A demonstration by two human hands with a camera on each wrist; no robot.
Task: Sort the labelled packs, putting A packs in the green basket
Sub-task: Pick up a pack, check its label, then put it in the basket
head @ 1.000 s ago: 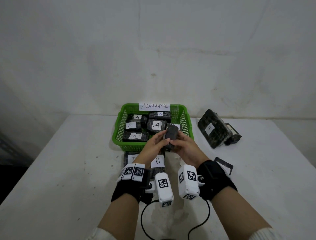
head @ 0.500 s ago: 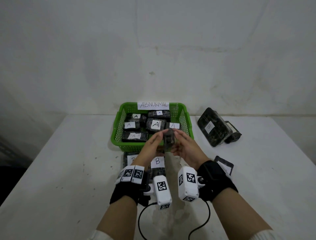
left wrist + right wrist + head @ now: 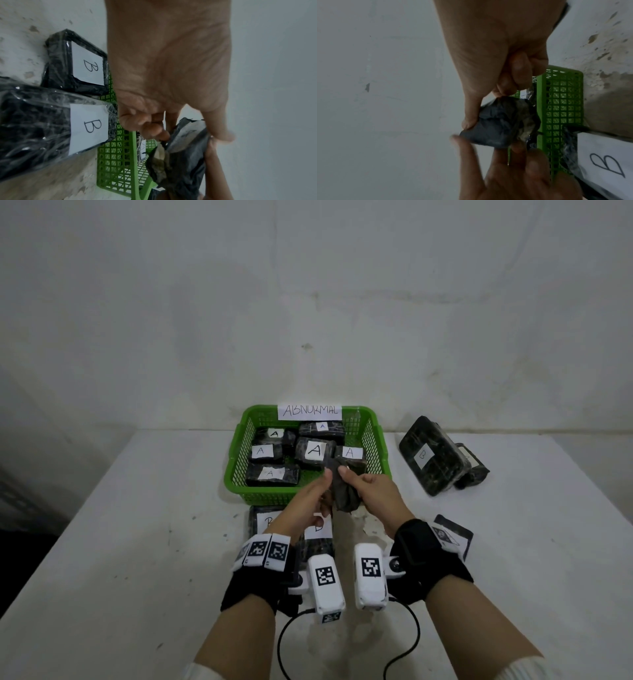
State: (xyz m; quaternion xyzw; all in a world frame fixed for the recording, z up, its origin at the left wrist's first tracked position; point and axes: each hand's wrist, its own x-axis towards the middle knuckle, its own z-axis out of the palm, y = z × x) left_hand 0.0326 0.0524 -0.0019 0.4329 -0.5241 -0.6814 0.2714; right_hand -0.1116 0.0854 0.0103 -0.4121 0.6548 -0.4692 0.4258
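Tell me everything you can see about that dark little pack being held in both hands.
The pack is a small dark lump in crinkled, glossy plastic wrap, paler and worn at one end. No label letter shows on it. It is held in the air, above the near edge of the green basket. The right hand pinches it between thumb and curled fingers; the left hand touches its other side with its fingertips.

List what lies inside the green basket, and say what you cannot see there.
Inside the basket lie six visible black packs labelled A. The hands and the held pack cover its near right corner, so anything there is hidden.
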